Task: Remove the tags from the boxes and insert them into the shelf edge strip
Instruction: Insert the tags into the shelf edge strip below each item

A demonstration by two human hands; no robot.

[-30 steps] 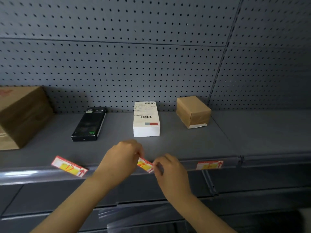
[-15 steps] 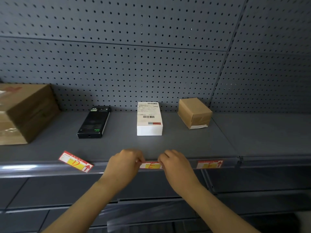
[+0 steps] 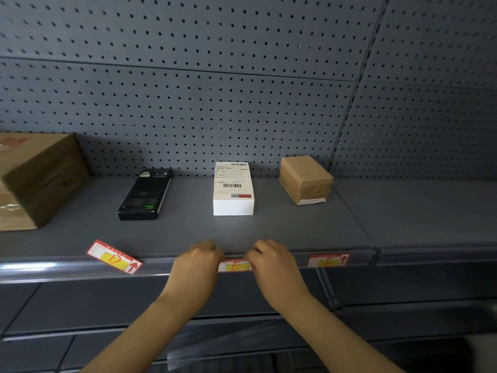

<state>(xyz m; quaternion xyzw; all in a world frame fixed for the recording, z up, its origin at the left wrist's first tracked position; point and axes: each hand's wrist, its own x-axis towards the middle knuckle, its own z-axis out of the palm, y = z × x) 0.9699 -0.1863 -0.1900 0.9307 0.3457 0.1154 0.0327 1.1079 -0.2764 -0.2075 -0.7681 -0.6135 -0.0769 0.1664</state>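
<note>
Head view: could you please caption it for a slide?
Both hands press tag E into the shelf edge strip; tag D lies loose.

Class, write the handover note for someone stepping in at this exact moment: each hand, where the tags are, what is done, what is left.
Left hand and right hand both pinch the ends of the E tag at the shelf edge strip, below the white box.
Done: F tag sits in the strip.
Left: seat the E tag fully, then insert the D tag, which lies loose and tilted on the shelf edge.
</note>
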